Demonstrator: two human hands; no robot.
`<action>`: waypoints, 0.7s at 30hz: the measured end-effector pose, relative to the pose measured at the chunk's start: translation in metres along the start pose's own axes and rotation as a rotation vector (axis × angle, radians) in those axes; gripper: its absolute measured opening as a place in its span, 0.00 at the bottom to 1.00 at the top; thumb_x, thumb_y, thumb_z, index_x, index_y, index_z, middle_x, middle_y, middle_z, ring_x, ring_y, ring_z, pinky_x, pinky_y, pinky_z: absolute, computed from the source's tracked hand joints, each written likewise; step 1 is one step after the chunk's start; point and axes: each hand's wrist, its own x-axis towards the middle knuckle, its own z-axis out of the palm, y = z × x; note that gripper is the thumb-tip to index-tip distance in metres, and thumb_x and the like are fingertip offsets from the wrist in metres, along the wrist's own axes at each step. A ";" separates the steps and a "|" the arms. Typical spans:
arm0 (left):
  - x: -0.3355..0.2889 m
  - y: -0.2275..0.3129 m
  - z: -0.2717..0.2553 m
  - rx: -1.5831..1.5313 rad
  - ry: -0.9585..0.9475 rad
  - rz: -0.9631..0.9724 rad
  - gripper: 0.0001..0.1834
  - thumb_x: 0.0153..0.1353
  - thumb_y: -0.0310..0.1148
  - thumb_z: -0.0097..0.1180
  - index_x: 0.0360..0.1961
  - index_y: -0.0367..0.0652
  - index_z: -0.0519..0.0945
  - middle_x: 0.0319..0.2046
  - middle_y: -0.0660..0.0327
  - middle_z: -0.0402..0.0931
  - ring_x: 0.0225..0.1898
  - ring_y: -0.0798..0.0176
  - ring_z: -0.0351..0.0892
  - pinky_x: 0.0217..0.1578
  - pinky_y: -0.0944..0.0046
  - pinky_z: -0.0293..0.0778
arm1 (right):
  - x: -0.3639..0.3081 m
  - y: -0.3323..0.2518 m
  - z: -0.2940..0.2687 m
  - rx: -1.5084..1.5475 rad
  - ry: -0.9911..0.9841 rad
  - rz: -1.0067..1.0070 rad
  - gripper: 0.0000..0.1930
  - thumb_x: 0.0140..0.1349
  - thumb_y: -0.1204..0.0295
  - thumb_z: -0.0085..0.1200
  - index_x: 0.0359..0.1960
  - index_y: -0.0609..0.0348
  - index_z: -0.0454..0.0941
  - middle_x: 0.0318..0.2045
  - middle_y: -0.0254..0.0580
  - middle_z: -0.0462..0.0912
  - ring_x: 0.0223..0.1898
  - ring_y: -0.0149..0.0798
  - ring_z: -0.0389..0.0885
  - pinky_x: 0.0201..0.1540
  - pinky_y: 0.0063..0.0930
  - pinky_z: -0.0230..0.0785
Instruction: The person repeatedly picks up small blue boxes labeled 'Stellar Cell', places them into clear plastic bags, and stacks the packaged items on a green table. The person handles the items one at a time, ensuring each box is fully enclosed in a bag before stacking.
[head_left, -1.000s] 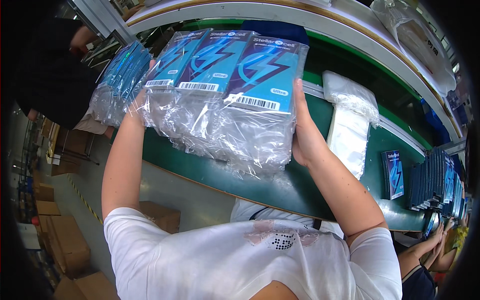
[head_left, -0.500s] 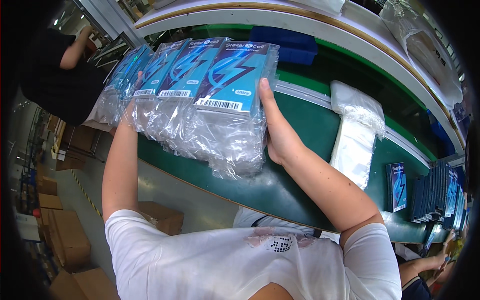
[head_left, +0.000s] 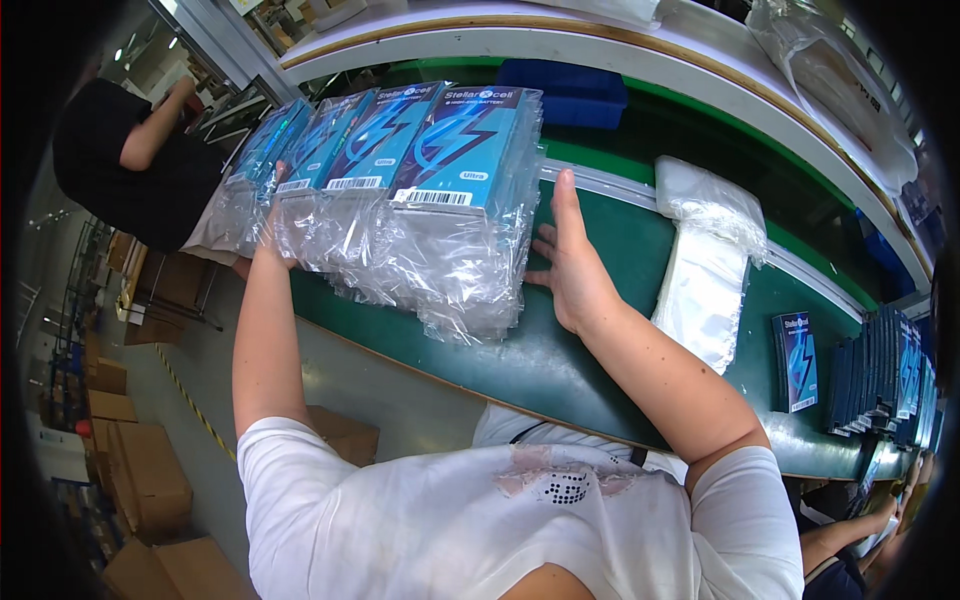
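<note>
Both arms stretched forward from the lower edge, bare to the short sleeves. Right hand (head_left: 572, 270) flat and upright, fingers extended and together, no grip closed. Left hand (head_left: 268, 245) mostly hidden at the wrist, its grip unclear.

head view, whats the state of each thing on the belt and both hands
bagged blue boxes: lying in an overlapping row, bag ends loose
right hand: flat, open, against the row's end
left hand: mostly hidden behind the bags
empty bags: stacked flat
unbagged boxes: standing on edge
</note>
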 end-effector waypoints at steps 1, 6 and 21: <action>-0.002 -0.001 -0.001 0.006 0.011 -0.006 0.25 0.63 0.46 0.51 0.53 0.39 0.75 0.48 0.54 0.77 0.48 0.58 0.77 0.49 0.58 0.74 | -0.003 0.000 -0.004 -0.022 0.035 0.002 0.59 0.51 0.25 0.33 0.70 0.62 0.33 0.66 0.71 0.41 0.69 0.63 0.41 0.66 0.55 0.43; -0.009 -0.005 -0.003 0.028 0.049 -0.012 0.24 0.63 0.45 0.51 0.53 0.39 0.75 0.48 0.54 0.77 0.48 0.57 0.77 0.49 0.58 0.74 | -0.026 -0.004 -0.029 0.022 0.092 0.014 0.57 0.53 0.27 0.35 0.69 0.64 0.37 0.66 0.70 0.43 0.68 0.61 0.45 0.64 0.52 0.48; -0.019 0.026 0.031 0.142 0.026 0.090 0.23 0.64 0.43 0.51 0.54 0.39 0.74 0.49 0.55 0.77 0.49 0.57 0.77 0.49 0.57 0.74 | -0.057 -0.014 -0.061 0.005 0.012 -0.013 0.49 0.57 0.37 0.46 0.64 0.72 0.53 0.59 0.64 0.61 0.60 0.51 0.64 0.57 0.41 0.59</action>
